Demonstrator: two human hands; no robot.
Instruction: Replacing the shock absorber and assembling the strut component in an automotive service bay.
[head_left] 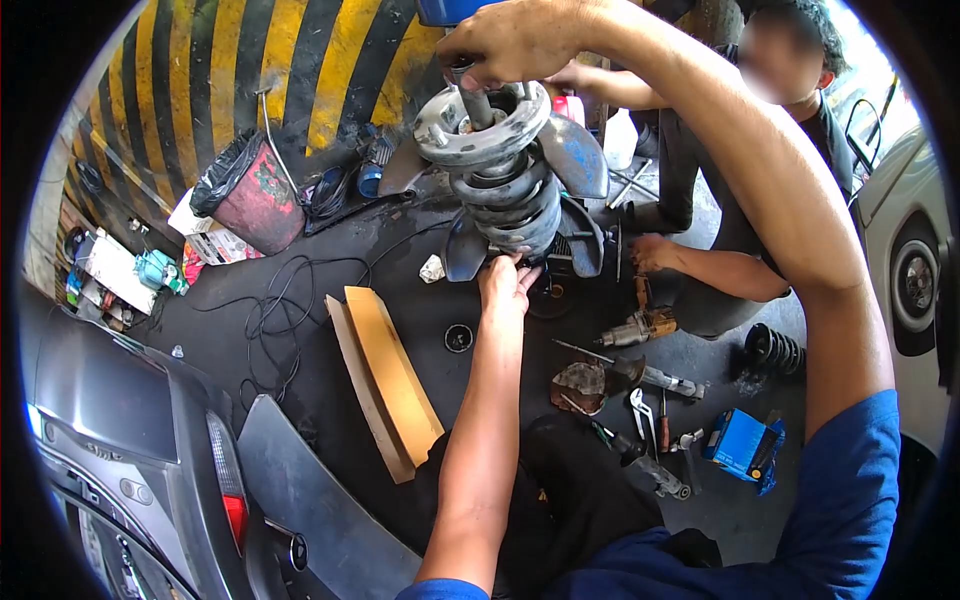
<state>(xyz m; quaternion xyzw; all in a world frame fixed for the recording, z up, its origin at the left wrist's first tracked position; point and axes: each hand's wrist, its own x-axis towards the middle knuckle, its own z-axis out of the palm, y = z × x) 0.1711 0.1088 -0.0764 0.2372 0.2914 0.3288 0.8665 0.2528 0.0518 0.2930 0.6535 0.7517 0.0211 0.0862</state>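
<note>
My right hand point(505, 45) is closed round the top of an upright metal shaft point(478, 108) standing out of a ring plate on the coil spring point(505, 200). Lower down, my left hand point(505, 282) reaches under the spring, its fingers bent against the dark lower part; what they hold is hidden. The spring sits in a compressor with curved dark plates point(572, 155) on both sides. A co-worker point(720, 180) crouches at the right, one hand point(650, 252) beside the compressor, the other partly behind my right hand.
Cardboard point(395, 400) and loose cables point(280, 330) lie left of my arm. A power tool point(640, 328), pliers point(642, 415), a spare coil spring point(775, 350) and a blue box point(735, 440) lie at the right. A bucket point(262, 205) stands by the striped wall; cars border both sides.
</note>
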